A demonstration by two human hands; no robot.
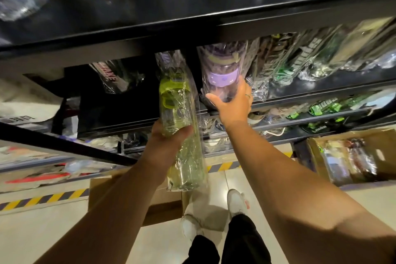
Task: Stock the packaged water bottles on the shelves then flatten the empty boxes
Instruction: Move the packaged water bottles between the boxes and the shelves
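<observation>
Directly ahead of both hands, black shelving fills the view. Down to the right of the right hand, an open cardboard box holds wrapped bottles. The left hand grips a plastic-wrapped green water bottle around its middle. The right hand grasps the base of a wrapped purple water bottle at the shelf edge.

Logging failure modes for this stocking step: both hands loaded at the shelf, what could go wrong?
1. Left hand grips green bottle through loose glossy wrap; it could slip.
2. Right hand holds purple bottle at the shelf front; released early, it may fall.
3. Cardboard box by the feet: possible trip.
</observation>
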